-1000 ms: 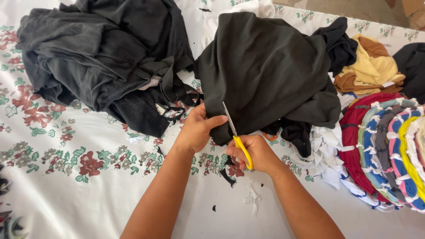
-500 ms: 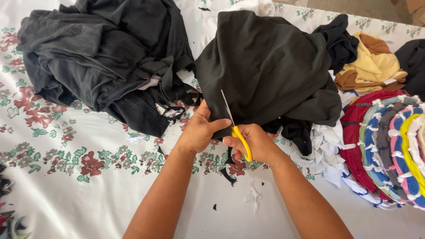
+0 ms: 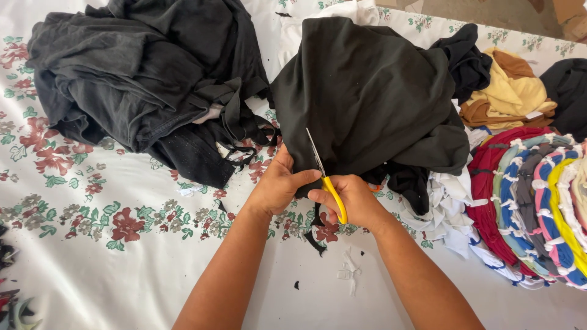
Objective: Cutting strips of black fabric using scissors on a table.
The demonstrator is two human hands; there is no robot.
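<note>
Black garment [image 3: 373, 98] lies heaped mid-counter, its long axis running from the near edge at the hands away to the far side; it looks soft, light and floppy, so it wants pinching taut right beside the cut. Left hand [image 3: 278, 186] grips its near hem. Right hand [image 3: 351, 201] is clenched around the yellow-handled scissors [image 3: 324, 174], blades pointing far and slightly left into the cloth. Flowered counter [image 3: 122, 256] carries small scraps nearby
</note>
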